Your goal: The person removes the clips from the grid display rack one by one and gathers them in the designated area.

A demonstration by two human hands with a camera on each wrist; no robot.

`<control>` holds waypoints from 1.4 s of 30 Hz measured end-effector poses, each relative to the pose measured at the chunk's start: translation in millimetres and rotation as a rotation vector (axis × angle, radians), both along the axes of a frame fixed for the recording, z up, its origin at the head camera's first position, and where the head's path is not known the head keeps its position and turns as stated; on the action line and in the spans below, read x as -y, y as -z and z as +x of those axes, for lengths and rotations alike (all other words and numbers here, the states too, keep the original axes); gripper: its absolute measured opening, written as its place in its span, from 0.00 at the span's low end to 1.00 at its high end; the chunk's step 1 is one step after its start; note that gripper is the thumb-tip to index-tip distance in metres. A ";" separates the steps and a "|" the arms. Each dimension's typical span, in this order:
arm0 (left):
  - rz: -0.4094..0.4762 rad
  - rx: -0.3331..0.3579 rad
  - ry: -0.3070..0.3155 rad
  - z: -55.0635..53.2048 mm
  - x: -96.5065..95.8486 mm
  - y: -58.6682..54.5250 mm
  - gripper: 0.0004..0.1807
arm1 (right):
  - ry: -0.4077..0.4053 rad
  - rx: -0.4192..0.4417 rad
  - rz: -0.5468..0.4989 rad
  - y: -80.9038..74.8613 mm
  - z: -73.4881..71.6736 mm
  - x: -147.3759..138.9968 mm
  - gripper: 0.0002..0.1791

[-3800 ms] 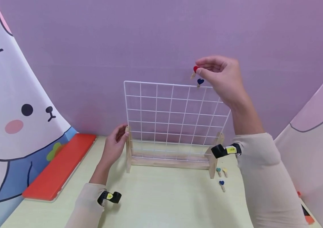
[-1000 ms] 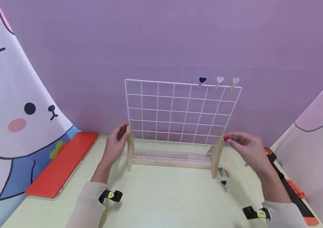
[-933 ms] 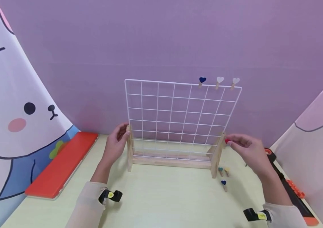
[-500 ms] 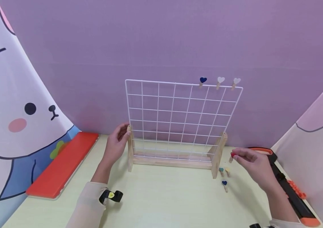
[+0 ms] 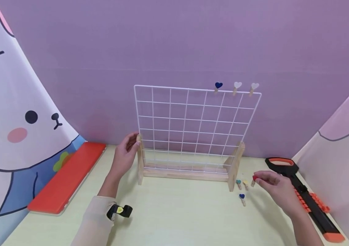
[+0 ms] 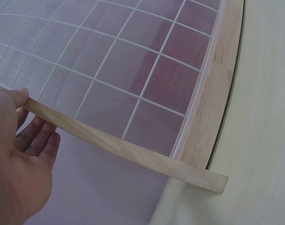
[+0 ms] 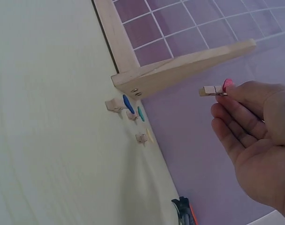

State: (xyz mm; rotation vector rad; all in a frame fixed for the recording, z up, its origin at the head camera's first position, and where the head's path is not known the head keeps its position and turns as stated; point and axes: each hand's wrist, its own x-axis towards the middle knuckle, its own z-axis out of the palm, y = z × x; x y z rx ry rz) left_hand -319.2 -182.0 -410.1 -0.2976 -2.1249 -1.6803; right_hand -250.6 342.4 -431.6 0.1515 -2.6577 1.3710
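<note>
A white wire grid rack (image 5: 192, 121) stands upright in a wooden stand (image 5: 185, 175). My left hand (image 5: 125, 155) pinches the top of the stand's left post (image 6: 123, 146) between thumb and fingers. Low at the right, my right hand (image 5: 277, 188) pinches a small wooden clothespin (image 7: 212, 91) with a red heart, held out past the stand's right post. One dark blue heart clothespin (image 5: 218, 85) and two white ones (image 5: 237, 85) are clipped on the grid's top wire. By the right post's foot lie a teal clothespin (image 5: 239, 183), a yellow one (image 5: 245, 184) and a blue one (image 5: 242, 199).
A long red-topped case (image 5: 68, 177) lies on the pale table (image 5: 177, 218) at the left. A black and orange toy-like tool (image 5: 308, 201) lies along the right side, beyond my right hand. A purple backdrop (image 5: 174, 41) rises behind the rack.
My right hand, earlier above the grid's top wire, has come down past the right post toward the table, still pinching the red heart clothespin. The left hand stays on the left post.
</note>
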 end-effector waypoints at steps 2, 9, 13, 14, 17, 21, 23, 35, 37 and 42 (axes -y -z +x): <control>0.006 0.004 0.010 -0.1 -0.3 -0.7 0.23 | -0.006 -0.012 0.007 2.5 0.0 -1.1 0.19; 0.016 0.021 0.018 -0.1 0.8 -0.3 0.23 | -0.027 -0.025 0.030 9.9 -1.1 -3.5 0.18; 0.014 0.020 0.014 0.1 0.9 -0.9 0.23 | -0.038 0.019 0.052 13.5 -2.0 -5.4 0.16; 0.014 0.020 0.013 0.1 0.9 -0.9 0.23 | -0.045 0.039 0.061 14.4 -2.4 -6.0 0.16; 0.015 0.020 0.010 -0.2 0.6 -0.8 0.23 | -0.062 0.097 0.094 18.7 -3.4 -7.5 0.15; 0.008 0.017 0.004 -0.7 0.8 0.1 0.23 | -0.094 0.148 0.130 27.9 -4.9 -10.4 0.14; 0.005 0.016 0.002 -0.7 1.0 0.6 0.23 | -0.108 0.156 0.128 32.8 -6.0 -11.8 0.13; 0.008 0.012 0.015 -0.9 1.3 0.9 0.23 | -0.139 0.175 0.130 45.1 -7.3 -12.3 0.11; 0.002 0.012 0.012 -1.4 1.9 1.5 0.23 | -0.146 0.168 0.121 46.7 -7.8 -12.5 0.11; 0.009 0.015 0.014 -1.2 1.1 1.0 0.23 | -0.152 0.164 0.102 49.8 -8.7 -13.5 0.12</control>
